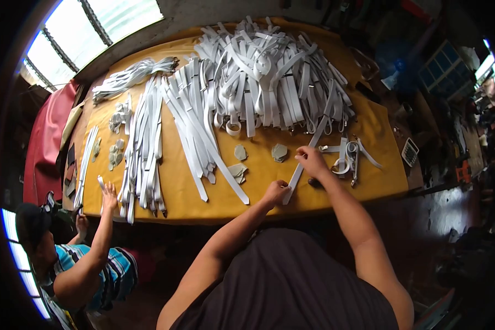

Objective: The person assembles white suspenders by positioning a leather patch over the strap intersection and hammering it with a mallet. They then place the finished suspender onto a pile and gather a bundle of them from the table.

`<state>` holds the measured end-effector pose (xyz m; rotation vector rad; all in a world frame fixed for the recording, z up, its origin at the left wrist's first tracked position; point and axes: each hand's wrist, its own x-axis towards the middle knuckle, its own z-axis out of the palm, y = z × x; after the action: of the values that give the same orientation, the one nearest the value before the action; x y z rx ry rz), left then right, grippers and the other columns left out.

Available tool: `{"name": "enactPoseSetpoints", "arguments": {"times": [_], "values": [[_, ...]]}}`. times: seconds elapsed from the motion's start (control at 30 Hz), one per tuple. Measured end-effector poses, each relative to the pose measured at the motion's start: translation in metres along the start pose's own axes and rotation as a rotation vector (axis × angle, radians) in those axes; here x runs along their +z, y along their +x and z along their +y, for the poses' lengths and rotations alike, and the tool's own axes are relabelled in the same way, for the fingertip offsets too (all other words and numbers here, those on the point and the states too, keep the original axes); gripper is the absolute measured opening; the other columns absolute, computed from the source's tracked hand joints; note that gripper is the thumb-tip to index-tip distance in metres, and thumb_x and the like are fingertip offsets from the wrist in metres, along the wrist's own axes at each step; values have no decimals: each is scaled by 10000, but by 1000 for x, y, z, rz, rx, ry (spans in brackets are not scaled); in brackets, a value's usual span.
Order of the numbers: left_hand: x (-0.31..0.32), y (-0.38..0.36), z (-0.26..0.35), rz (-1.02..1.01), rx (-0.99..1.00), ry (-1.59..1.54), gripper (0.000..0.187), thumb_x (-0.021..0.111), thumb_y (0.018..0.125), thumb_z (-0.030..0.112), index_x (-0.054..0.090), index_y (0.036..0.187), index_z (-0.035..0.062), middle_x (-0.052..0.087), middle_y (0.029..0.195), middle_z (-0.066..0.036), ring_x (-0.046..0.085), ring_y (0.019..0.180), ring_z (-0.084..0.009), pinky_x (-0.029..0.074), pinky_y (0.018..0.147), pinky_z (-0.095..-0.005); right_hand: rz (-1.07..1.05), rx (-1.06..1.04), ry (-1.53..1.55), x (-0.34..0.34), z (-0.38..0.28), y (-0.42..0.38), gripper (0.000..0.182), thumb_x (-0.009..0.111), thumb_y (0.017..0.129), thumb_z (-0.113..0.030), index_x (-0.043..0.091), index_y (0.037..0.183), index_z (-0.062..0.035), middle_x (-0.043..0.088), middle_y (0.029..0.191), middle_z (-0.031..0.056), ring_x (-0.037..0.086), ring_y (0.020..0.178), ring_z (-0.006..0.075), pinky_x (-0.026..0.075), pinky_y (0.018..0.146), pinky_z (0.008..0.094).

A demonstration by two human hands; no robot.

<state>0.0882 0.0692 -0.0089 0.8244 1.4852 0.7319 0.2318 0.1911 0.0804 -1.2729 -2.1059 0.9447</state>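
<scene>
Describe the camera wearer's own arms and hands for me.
The left hand and right hand are bare, with no gloves. The left arm and right arm are uncovered as far as they show, with no watch or bracelet visible. The shirt worn is plain and dark.

Upper-centre straps [250, 91] were white, the mid-frame cover [264, 171] mustard yellow, the lower-left shirt [111, 269] striped blue, black and white.

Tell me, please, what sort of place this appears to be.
Probably a small workshop for making straps: a large heap of white straps lies on a yellow-covered table, with small pale patches stacked nearby.
</scene>
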Motion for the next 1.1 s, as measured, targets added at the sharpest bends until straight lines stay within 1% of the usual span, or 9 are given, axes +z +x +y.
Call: {"name": "enactPoseSetpoints", "arguments": {"times": [0.03,0.1,0.33,0.53,0.67,0.87,1.0,1.07,1.1], "values": [[-2,-5,-1,10,-4,1,286,636,862,219,663,1033,-8,706,831,-174,706,740,-275,559,655,-376,2,73,26,22,8,-1,358,737,811,-221,638,1054,23,679,878,133,656,816,227,522,764,337],[-3,-22,6,8,260,579,317,640,869,284,664,1038,17,704,855,-204,697,737,-324,550,690,-401,95,137,-65,57,14,12,419,751,796,-257,625,1097,5,679,918,143,655,859,265,518,792,364],[-21,-72,-11,123,271,698,322,652,843,318,670,931,10,688,752,-192,684,737,-352,524,685,-427,289,293,-214,100,15,34,424,797,734,-271,600,1035,-45,640,1013,143,607,965,354,487,853,440],[-40,-96,-22,160,163,420,284,670,849,279,675,932,7,675,729,-194,680,726,-333,522,690,-424,313,-11,-175,107,24,33,359,810,702,-158,597,979,-72,646,947,118,625,900,323,496,784,413],[-49,-105,-9,145,139,364,252,660,875,242,657,920,-5,670,667,-108,665,613,-203,508,591,-333,279,131,-41,103,32,43,252,782,720,-118,624,904,-51,662,771,120,650,727,317,507,680,391],[-47,-96,-20,53,132,383,275,653,885,254,650,939,-16,678,699,-110,661,606,-199,504,582,-325,230,-83,-235,100,25,38,190,739,757,-100,587,854,-40,663,785,137,665,764,297,502,671,408],[-47,-91,-22,46,164,373,274,650,889,247,651,949,-20,683,718,-105,667,617,-185,510,582,-320,0,134,0,80,18,24,166,712,767,-78,562,827,-40,668,902,161,640,886,349,498,777,434],[-49,-86,-20,35,119,311,274,651,889,246,652,953,-21,684,720,-101,670,624,-181,514,585,-318,-30,-366,-133,74,25,3,170,723,733,-60,586,834,-69,623,1126,157,560,1084,369,464,896,428],[-49,-83,-25,22,107,270,272,651,891,244,653,955,-21,686,723,-102,672,628,-182,517,588,-316,-35,-365,-136,72,26,-9,170,723,733,-60,586,834,-69,623,1126,157,560,1084,369,464,896,428]]}}
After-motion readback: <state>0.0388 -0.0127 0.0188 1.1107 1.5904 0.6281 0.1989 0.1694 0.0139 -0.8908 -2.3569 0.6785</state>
